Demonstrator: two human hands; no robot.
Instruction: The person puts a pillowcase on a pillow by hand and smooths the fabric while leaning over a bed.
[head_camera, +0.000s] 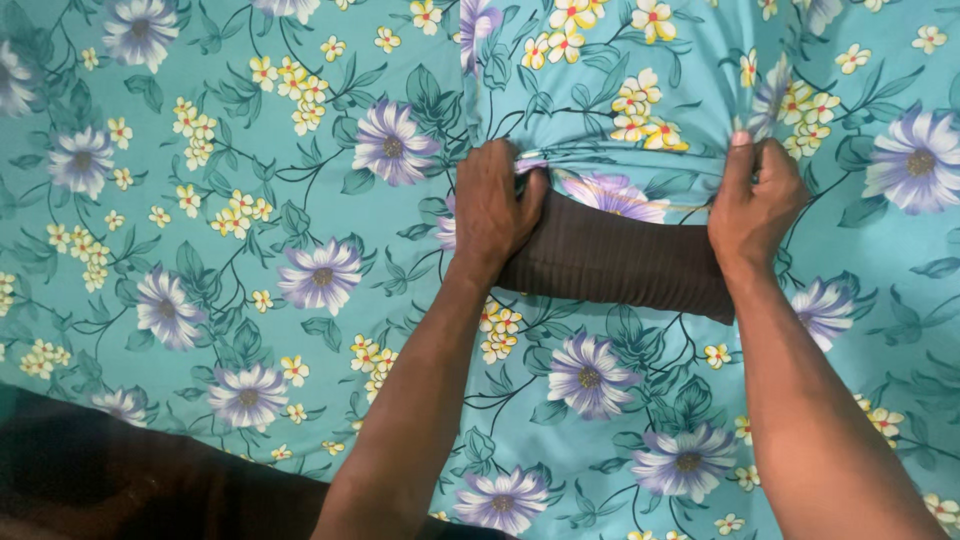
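Teal floral cloth fills my view: a bedsheet (200, 250) spread flat, and a matching pillowcase (610, 90) lying at the far right. A dark brown ribbed pillow (620, 262) sticks out of the pillowcase's near opening. My left hand (493, 210) pinches the opening's left corner, fingers closed on the fabric. My right hand (755, 205) grips the right corner the same way, thumb up.

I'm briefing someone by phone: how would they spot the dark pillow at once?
Start from the teal floral bedsheet filling the view. Near its upper middle, two hands grip a matching floral pillowcase. The pillow sticks out of its opening: plain dark brown, ribbed, the only unpatterned thing there.
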